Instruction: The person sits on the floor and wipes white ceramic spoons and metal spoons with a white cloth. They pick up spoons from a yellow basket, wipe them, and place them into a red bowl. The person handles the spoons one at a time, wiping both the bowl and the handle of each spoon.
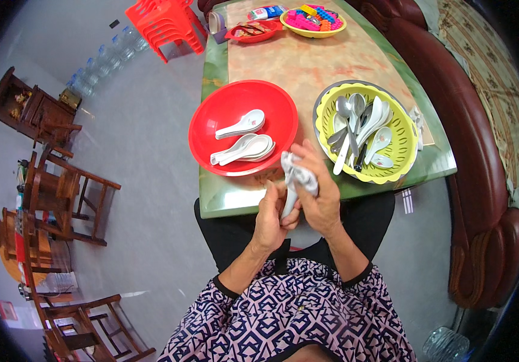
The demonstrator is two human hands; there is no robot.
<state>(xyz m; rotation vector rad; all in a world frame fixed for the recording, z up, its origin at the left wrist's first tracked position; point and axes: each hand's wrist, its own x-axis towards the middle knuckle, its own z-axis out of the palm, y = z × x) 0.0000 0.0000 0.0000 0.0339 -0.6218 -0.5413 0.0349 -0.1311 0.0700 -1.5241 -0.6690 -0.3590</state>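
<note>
In front of my lap, my left hand is closed around the handle of a white spoon. My right hand grips a pale grey-white cloth, which is bunched over the spoon's upper end and hides it. To the left, a red basin holds white soup spoons in two nested stacks, a farther stack and a nearer stack. On the right stands a yellow-green colander set in a grey bowl, with mixed metal and white spoons lying in it.
Both containers stand near the front edge of a green-bordered table. At its far end are a yellow basin of colourful toy blocks and a red dish. A dark red sofa runs along the right; wooden chairs stand left.
</note>
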